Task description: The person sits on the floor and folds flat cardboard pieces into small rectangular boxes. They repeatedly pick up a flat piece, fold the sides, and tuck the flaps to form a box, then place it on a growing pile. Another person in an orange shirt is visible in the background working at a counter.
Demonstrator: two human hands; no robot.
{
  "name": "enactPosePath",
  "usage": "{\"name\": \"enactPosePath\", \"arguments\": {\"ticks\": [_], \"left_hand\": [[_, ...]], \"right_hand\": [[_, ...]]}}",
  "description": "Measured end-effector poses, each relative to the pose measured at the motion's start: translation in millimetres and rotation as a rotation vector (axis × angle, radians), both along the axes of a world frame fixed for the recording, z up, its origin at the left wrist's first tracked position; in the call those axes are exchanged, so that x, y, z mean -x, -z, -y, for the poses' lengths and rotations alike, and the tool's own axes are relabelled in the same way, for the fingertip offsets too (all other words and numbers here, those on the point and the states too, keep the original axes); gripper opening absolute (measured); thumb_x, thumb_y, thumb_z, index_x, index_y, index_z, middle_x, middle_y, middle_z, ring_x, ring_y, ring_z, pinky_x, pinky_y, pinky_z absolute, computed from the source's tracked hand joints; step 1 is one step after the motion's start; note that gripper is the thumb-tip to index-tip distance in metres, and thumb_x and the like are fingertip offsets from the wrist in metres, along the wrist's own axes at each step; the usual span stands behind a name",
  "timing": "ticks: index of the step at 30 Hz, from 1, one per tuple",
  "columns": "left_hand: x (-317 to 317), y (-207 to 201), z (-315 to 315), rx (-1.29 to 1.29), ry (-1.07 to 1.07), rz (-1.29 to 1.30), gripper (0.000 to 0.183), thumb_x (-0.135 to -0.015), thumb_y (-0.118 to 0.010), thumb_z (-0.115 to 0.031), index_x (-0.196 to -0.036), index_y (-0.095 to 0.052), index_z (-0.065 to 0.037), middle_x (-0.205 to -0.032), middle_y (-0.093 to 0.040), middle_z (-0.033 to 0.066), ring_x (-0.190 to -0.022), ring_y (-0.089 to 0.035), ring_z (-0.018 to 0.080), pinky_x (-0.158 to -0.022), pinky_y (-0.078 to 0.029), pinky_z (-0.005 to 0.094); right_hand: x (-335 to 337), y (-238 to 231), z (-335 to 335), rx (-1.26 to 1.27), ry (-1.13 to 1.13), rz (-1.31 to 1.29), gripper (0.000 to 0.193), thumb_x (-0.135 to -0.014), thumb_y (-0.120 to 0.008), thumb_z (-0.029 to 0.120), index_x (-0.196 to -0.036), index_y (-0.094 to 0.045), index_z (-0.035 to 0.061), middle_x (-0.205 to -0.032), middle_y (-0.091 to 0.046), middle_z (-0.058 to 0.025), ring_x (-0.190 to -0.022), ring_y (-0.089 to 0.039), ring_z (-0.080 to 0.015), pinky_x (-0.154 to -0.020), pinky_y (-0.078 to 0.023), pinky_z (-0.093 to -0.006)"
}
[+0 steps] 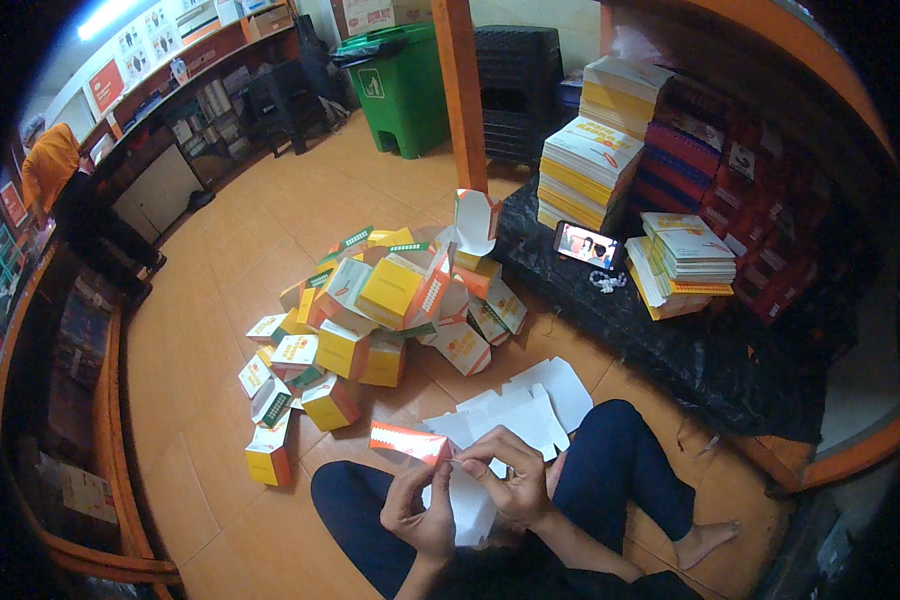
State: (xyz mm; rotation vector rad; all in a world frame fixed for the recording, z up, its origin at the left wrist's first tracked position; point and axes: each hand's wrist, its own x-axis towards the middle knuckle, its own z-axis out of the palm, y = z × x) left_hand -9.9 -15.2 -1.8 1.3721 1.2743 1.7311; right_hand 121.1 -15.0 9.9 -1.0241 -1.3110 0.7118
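Note:
A partly folded paperboard box [408,443], orange-red on its raised side and white inside, is in front of me between my knees. My left hand [420,508] pinches it near a corner. Close beside it, my right hand [515,478] has thumb and fingertips pressed on the same corner, so the two hands' fingertips nearly meet. Part of the box is hidden behind the fingers. Just beyond my hands lie flat white box blanks [535,400], plain side up. Farther off is a loose heap of folded boxes [390,290] in yellow, white, green and orange.
On the black-covered platform [560,300] at right stand tall stacks of flat blanks [595,165], a shorter stack [685,260] and a phone [587,245] showing a video. An orange post [458,100] and green bin [400,95] stand behind. A person [65,185] bends at the left shelves.

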Motion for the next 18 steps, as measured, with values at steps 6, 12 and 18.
{"name": "enactPosePath", "arguments": {"ticks": [6,12,18], "left_hand": [[-3,0,0,0.031,0.0,-0.024,0.012,-0.083,-0.078,0.006,-0.094,-0.074,0.004,-0.089,-0.073,0.0103,-0.081,-0.069,0.0152,-0.075,-0.054,0.0245],[-12,3,4,0.0,-0.04,-0.108,0.009,-0.088,-0.071,0.004,-0.097,-0.074,0.003,-0.09,-0.073,0.0097,-0.082,-0.069,0.0179,-0.077,-0.054,0.0275],[8,-4,-6,0.206,-0.018,0.108,0.008,-0.094,-0.067,-0.003,-0.098,-0.07,0.003,-0.094,-0.071,0.0075,-0.086,-0.067,0.0151,-0.078,-0.051,0.0276]], "right_hand": [[4,7,-1,-0.004,-0.001,-0.059,0.011,-0.088,-0.074,0.004,-0.098,-0.074,0.0,-0.089,-0.068,-0.0089,-0.08,-0.066,-0.0162,-0.072,-0.053,-0.0288],[19,13,3,-0.014,0.124,0.044,0.014,-0.086,-0.075,0.002,-0.101,-0.076,0.001,-0.09,-0.069,-0.0105,-0.083,-0.067,-0.0176,-0.076,-0.053,-0.0297],[17,15,0,-0.214,0.113,0.481,0.053,-0.079,-0.076,0.002,-0.131,-0.068,0.0094,-0.121,-0.062,-0.0111,-0.104,-0.066,-0.029,-0.088,-0.057,-0.0373]]}}
